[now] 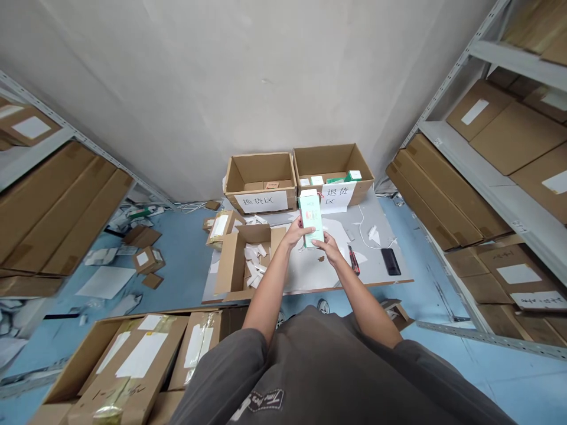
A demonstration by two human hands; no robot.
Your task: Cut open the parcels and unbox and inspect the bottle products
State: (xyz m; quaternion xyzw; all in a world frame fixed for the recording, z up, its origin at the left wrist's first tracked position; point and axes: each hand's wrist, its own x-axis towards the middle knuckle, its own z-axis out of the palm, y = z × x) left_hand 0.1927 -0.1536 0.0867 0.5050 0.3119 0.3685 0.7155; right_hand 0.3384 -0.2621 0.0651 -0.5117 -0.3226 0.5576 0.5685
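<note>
Over the table, both of my hands hold a tall, narrow mint-green carton (312, 215) with a white top. My left hand (294, 232) grips its lower left side, thumb across the front. At the lower right corner, my right hand (328, 247) has its thumb on the front face. Just behind the carton stands the right-hand open cardboard box (363, 189), with several green-and-white cartons (353, 176) inside and a handwritten paper sign (339, 196) on its front. To its left is another open cardboard box (283, 200) with a similar sign.
An open box of white paper scraps (233, 265) stands at the table's left. A red utility knife (354, 260), a black phone (390, 261) and a white cable (364, 236) lie right. Shelves with boxes flank both sides; a large box of parcels (101, 330) is lower left.
</note>
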